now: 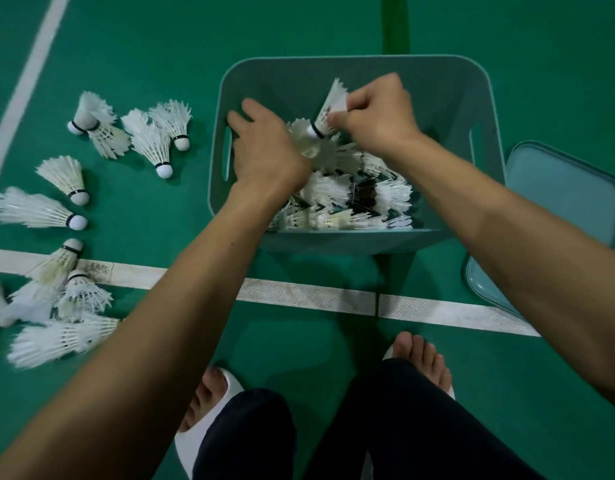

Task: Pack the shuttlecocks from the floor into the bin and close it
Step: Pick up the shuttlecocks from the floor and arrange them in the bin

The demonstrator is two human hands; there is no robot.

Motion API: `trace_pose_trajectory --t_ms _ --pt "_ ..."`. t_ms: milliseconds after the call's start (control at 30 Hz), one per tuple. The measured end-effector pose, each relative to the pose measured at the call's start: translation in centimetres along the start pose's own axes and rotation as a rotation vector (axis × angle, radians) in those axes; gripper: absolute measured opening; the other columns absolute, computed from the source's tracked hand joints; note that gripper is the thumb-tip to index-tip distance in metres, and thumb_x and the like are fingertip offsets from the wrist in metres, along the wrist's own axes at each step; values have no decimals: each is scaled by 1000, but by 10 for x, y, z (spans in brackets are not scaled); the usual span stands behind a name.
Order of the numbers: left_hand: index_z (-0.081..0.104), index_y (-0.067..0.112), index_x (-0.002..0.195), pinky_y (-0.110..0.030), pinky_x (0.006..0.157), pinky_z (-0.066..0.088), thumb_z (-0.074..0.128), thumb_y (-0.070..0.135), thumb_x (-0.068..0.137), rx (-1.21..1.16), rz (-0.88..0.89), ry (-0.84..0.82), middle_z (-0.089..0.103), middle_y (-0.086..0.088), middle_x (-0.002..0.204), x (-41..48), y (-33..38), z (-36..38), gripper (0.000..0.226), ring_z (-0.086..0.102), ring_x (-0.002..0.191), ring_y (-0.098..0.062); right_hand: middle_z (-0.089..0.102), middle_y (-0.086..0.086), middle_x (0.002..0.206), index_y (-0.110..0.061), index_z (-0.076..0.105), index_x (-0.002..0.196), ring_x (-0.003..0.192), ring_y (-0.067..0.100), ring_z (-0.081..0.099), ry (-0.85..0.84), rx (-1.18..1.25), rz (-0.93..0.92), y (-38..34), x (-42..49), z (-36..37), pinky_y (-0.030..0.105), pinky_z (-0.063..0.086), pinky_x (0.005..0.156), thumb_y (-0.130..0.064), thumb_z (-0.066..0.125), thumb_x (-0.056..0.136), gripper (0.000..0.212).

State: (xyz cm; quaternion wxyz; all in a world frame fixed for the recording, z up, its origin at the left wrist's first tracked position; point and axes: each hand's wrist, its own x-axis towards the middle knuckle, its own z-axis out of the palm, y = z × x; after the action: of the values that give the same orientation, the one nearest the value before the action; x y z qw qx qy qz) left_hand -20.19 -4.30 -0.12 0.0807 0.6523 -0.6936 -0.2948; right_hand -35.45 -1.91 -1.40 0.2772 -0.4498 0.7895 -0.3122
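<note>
Over the bin point(437, 98), the right hand point(378, 112) pinches a shuttlecock point(333, 98) cork-down, perhaps to stack it, the left hand point(264, 147) reaching in, grip unclear; loose shuttlecocks point(57, 209) wait on the floor point(299, 341) at the bin's nine o'clock, lid point(569, 192) at three.

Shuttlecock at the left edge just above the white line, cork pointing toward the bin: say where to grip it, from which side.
Pinch the shuttlecock at its cork, coming down from the bin side. It lies flat with the cork bare toward the bin, while the feathers fan leftward and could crush.
</note>
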Motion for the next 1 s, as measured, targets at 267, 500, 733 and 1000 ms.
trace_pose_trajectory --t_ms 267,500,733,1000 --pt "40 -1 141 -33 99 46 67 7 92 38 -140 -244 51 -18 141 31 -5 14 56 54 124 -31 51 -2 54 -17 46 48 62 16 59 -131 -162 13 -5 8 39 32 54 68 -19 63 95 50" --pt "46 4 132 -29 88 39 63 16 98 -70 -136 -313 46 -8 116 50 -16 27 40 46 104 -21 49 -5 76 -21 49 75 71 13 50 -370 -77 162 -14 15 22 30 40 64 -38 58 98 30" --pt "61 10 106 -30 80 42 59 14 96 57 65 -256 60 -7 101 52 -15 33 11 57 95 -25 56 -7 67 -20 53 63 86 21 64 -92 -224 148 0 12 26 41 46 96 -28 63 96 35" --pt "64 11 106 -36 75 41 67 -1 80 261 301 116 62 -15 114 54 -15 25 28 59 105 -35 69 10 92 -5 67 102 82 24 68 -192 562 531 7 23 22 46 63 80 -7 60 98 8"
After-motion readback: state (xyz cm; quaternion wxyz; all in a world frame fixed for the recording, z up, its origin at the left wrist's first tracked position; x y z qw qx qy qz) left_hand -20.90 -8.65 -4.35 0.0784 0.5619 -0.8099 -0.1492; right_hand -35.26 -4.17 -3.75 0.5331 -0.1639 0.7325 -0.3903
